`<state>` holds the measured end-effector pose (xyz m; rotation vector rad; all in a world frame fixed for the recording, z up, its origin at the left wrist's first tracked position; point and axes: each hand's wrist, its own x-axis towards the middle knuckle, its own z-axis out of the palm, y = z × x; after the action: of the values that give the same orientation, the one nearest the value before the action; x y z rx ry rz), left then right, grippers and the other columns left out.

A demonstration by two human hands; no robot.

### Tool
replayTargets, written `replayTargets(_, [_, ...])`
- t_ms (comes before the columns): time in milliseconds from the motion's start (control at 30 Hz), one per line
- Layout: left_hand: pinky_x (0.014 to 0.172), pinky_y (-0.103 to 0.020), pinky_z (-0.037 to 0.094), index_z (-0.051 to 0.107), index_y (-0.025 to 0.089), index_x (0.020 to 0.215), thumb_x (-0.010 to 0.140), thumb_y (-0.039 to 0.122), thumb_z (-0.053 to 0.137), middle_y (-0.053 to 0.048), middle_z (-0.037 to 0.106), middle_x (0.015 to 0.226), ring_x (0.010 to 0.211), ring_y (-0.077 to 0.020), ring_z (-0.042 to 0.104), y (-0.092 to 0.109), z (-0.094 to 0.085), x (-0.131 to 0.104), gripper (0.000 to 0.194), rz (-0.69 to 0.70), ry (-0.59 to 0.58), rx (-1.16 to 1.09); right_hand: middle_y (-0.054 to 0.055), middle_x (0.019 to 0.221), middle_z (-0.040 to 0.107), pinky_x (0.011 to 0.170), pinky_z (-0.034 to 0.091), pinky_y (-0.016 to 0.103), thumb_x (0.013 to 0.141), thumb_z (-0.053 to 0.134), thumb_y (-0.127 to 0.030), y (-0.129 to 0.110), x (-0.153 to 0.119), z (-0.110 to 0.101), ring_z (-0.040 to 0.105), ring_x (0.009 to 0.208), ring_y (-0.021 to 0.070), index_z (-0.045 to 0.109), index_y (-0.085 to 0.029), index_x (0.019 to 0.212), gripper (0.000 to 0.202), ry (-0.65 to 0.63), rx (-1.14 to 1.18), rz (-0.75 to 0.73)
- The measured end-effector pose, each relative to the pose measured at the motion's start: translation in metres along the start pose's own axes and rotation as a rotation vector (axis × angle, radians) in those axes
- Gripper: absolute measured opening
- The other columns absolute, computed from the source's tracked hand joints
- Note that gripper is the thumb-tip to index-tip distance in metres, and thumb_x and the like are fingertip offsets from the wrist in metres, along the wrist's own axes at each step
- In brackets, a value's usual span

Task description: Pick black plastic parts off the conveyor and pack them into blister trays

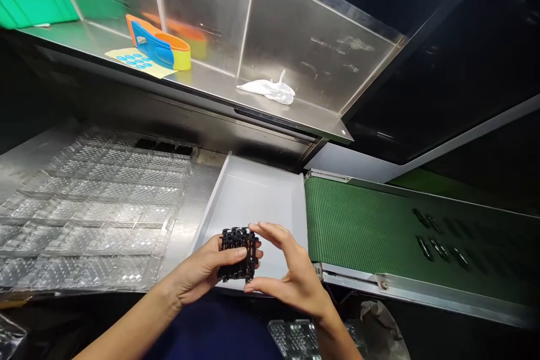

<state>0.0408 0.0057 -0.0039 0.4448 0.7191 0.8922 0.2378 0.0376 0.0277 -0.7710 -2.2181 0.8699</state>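
Several black plastic parts (237,256), lined up side by side in a block, are in front of me over the near end of a white tray (270,191). My left hand (206,267) is wrapped round the block from the left, its thumb across the front. My right hand (291,270) is at the block's right side, with thumb and index finger spread to its bottom and top ends; they seem to touch the rightmost part.
Clear compartment trays (97,214) lie at left, black parts (164,147) at their far end. A green conveyor (358,225) at right carries black parts (439,248). A shelf holds a tape dispenser (158,48), white gloves (272,90) and a green bin (37,0).
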Motion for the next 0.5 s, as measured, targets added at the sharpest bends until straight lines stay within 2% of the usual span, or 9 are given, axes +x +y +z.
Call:
replayTargets(133, [0.08, -0.03, 0.052, 0.074, 0.017, 0.1, 0.066, 0.033, 0.087, -0.008, 0.076, 0.096, 0.089, -0.0225, 0.069, -0.001, -0.003, -0.001, 0.039, 0.004, -0.027, 0.0, 0.01, 0.133, 0.058, 0.105, 0.045, 0.041, 0.075, 0.079, -0.043, 0.0, -0.001, 0.006, 0.055, 0.124, 0.0275, 0.028, -0.029, 0.148, 0.09, -0.016, -0.075, -0.036])
replayTargets(267, [0.076, -0.031, 0.055, 0.074, 0.018, 0.101, 0.06, 0.034, 0.09, -0.008, 0.076, 0.096, 0.088, -0.0245, 0.07, -0.002, -0.001, 0.0, 0.046, -0.016, -0.014, 0.01, 0.009, 0.137, 0.056, 0.105, 0.045, 0.042, 0.077, 0.077, -0.04, -0.001, -0.004, 0.011, 0.056, 0.123, 0.0261, 0.023, -0.031, 0.151, 0.092, -0.04, -0.092, -0.058])
replayTargets(367, [0.074, -0.032, 0.056, 0.074, 0.018, 0.097, 0.058, 0.037, 0.09, -0.009, 0.076, 0.097, 0.085, -0.0255, 0.071, -0.004, 0.005, 0.002, 0.046, -0.047, 0.028, 0.064, 0.007, 0.14, 0.054, 0.109, 0.043, 0.039, 0.069, 0.083, -0.042, 0.007, -0.006, 0.004, 0.052, 0.128, 0.0252, 0.027, -0.031, 0.15, 0.099, -0.101, -0.072, -0.017])
replayTargets(433, [0.078, -0.035, 0.057, 0.075, 0.018, 0.096, 0.058, 0.038, 0.09, -0.01, 0.076, 0.099, 0.086, -0.0269, 0.071, -0.006, 0.007, 0.005, 0.046, -0.066, 0.091, 0.124, 0.003, 0.137, 0.057, 0.109, 0.043, 0.035, 0.065, 0.086, -0.041, 0.025, -0.008, -0.019, 0.053, 0.128, 0.0239, 0.045, -0.031, 0.142, 0.088, -0.095, -0.164, 0.179])
replayTargets(500, [0.083, -0.036, 0.057, 0.075, 0.019, 0.098, 0.057, 0.041, 0.09, -0.01, 0.076, 0.103, 0.091, -0.0292, 0.071, -0.01, 0.004, 0.011, 0.049, -0.099, 0.161, 0.188, 0.003, 0.131, 0.063, 0.108, 0.044, 0.033, 0.077, 0.078, -0.038, 0.052, -0.016, -0.062, 0.056, 0.124, 0.0216, 0.061, -0.028, 0.127, 0.054, 0.063, -0.375, 0.512])
